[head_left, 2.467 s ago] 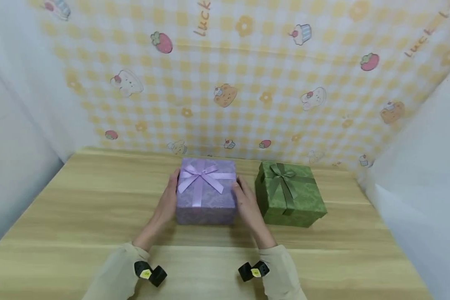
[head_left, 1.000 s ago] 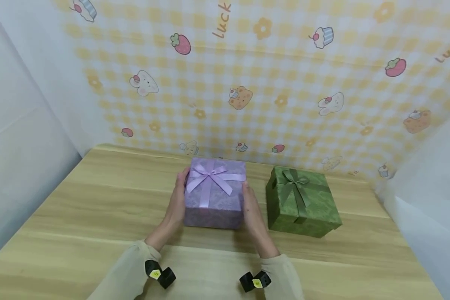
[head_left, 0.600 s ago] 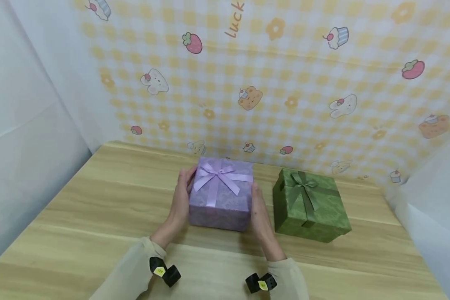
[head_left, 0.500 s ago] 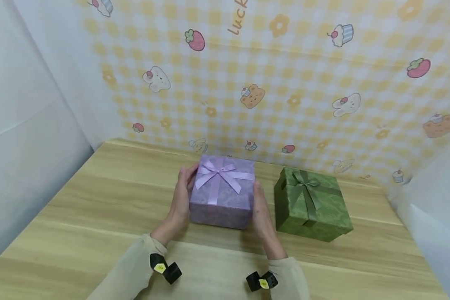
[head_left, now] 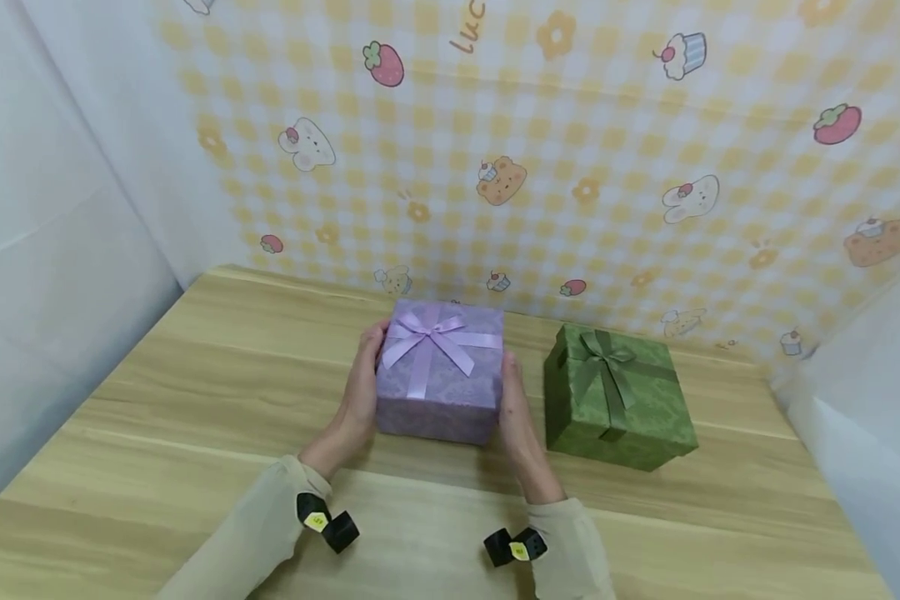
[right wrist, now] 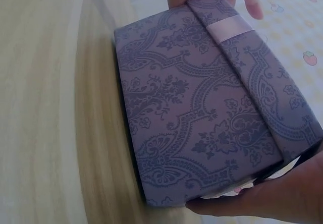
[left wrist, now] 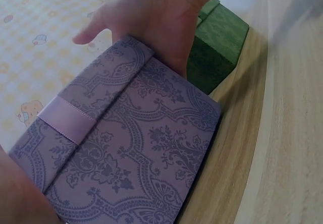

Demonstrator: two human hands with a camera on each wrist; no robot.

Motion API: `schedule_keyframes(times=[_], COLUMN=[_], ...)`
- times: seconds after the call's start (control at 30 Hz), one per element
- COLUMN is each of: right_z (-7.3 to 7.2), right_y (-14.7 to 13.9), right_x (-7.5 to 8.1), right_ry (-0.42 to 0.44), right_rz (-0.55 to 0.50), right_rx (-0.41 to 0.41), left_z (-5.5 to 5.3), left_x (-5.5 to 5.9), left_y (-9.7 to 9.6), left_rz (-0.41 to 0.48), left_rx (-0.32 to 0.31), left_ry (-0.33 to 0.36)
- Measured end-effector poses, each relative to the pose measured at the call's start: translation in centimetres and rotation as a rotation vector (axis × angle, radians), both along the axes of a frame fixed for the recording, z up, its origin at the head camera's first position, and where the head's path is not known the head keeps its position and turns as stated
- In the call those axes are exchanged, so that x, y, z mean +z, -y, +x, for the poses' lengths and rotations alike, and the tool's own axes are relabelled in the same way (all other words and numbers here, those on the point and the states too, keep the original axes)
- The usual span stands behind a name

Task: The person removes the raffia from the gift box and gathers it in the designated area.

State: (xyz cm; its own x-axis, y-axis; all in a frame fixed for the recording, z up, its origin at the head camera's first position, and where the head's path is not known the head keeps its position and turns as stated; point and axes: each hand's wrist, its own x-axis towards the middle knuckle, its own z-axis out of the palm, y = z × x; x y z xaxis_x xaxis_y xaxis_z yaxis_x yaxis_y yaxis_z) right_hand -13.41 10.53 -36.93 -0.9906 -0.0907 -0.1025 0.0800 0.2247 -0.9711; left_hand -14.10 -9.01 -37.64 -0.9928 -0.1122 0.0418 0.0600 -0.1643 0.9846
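We see a purple box held between a person's two hands: the left hand lies along its left side, the right hand along its right. The fingers of both are clamped on those sides, some fingertips hidden from us. The box is at or just above the table; we cannot tell whether its base touches.

It is squarish, its lid fitted over the sides, and up close we find a darker scrolling, floral pattern all across it. Smooth, shiny lilac ribbon crosses the top and ends in a bow. Just beside the right hand sits a green box of similar shape, mottled, set at an angle, with a green bow. The table has pale, streaked wood grain. Behind it is a yellow-and-white checked cloth printed with strawberries, cupcakes and flowers.
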Motion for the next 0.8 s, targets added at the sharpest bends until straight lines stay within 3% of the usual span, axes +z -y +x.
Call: schedule_keyframes(times=[0.17,0.4,0.8], right_z=[-0.03,0.01,0.01], right_y=[0.43,0.24,0.15], right_x=[0.00,-0.02,0.01], right_ry=[-0.006,0.010,-0.005], right_rz=[-0.007,0.017,0.020], right_rx=[0.007,0.037,0.034], left_z=[-0.12,-0.23,-0.36], left_x=[0.13,0.08,-0.17], left_y=[0.25,0.27,0.07], left_rz=[-0.017,0.041,0.081], left_rx=[0.015,0.003,0.002], left_ry=[0.023,0.065,0.051])
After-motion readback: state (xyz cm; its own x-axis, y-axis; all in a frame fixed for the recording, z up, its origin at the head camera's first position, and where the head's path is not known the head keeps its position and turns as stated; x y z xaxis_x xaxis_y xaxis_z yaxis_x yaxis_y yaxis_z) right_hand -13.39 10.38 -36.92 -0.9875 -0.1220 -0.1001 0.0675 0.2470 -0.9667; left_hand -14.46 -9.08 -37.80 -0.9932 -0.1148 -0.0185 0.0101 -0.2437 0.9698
